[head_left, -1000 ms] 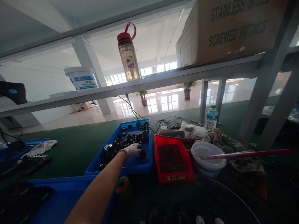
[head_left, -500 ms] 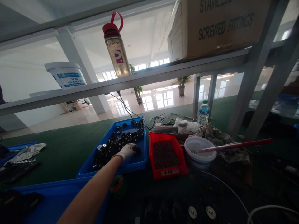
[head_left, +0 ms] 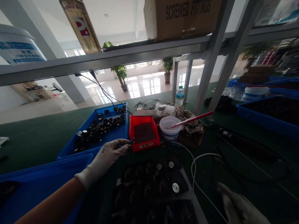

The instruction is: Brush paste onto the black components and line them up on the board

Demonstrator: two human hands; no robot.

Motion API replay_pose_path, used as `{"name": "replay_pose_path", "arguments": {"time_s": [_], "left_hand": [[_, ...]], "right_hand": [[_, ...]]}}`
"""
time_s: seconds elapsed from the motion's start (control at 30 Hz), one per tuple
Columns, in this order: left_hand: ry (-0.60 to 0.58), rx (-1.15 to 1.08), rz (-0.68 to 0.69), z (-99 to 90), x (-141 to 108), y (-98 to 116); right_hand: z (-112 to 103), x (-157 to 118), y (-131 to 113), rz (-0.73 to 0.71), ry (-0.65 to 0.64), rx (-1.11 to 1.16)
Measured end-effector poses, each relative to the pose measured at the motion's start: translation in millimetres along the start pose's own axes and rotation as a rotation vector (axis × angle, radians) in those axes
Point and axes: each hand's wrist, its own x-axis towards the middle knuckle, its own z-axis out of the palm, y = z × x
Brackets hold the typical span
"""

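Observation:
My left hand [head_left: 106, 158], in a white glove, pinches a small black part [head_left: 132, 141] beside the front left corner of the red bin [head_left: 157, 140]. The bin contains small dark grains. Behind the hand, a blue tray [head_left: 67, 148] holds many small black parts. Rows of black pieces [head_left: 148, 188], some with round silver discs [head_left: 175, 187], lie on a board in front of me. My right hand [head_left: 240, 205], also gloved, is low at the right, its fingers extended and nothing visible in them.
A white tub [head_left: 170, 137] with a red-handled brush [head_left: 193, 119] stands right of the bin. A white cable [head_left: 205, 193] curves near my right hand. Metal shelf posts [head_left: 212, 59] rise behind. Another blue tray [head_left: 46, 171] is at lower left.
My left hand has left the blue tray of parts and moved nearer, beside the red bin, with a small black part. My right hand has come into view. The view has turned right and down.

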Motion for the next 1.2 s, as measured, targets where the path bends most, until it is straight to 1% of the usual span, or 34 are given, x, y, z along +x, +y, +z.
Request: {"name": "replay_pose_path", "arguments": {"time_s": [0.1,0.17,0.27,0.33,0.37,0.47,0.6,0.7,0.87,0.97,1.1,1.2], "left_hand": [[-0.143,-0.069,-0.021,41.5,-42,6],[-0.202,-0.019,0.004,64.1,-61,7],[-0.216,0.269,0.158,86.6,-79,7],[-0.207,0.464,0.268,95.6,-85,6],[-0.207,0.526,0.299,99.0,-87,6],[-0.218,0.694,0.344,106.8,-90,4],[-0.248,0.814,0.362,112.7,-90,7],[-0.261,0.844,0.389,114.1,-89,9],[-0.222,0.855,0.424,115.4,-87,6],[-0.222,0.856,0.44,116.0,-83,4],[-0.273,0.873,0.476,113.7,-79,7],[-0.324,0.9,0.496,112.1,-76,12]], "right_hand": [[0,-2,-12,0.005,0.05,-0.021],[-2,-1,-19,-0.034,0.067,-0.035],[-7,6,-27,-0.124,0.107,-0.046],[-10,11,-32,-0.152,0.137,-0.05],[-10,12,-33,-0.158,0.146,-0.051],[-10,14,-34,-0.189,0.134,-0.038],[-8,10,-30,-0.157,0.117,-0.023],[-7,8,-28,-0.155,0.115,-0.032],[-9,10,-30,-0.154,0.116,-0.033],[-10,12,-32,-0.17,0.126,-0.05],[-9,11,-29,-0.182,0.111,-0.078],[-8,8,-25,-0.155,0.108,-0.073]]}}
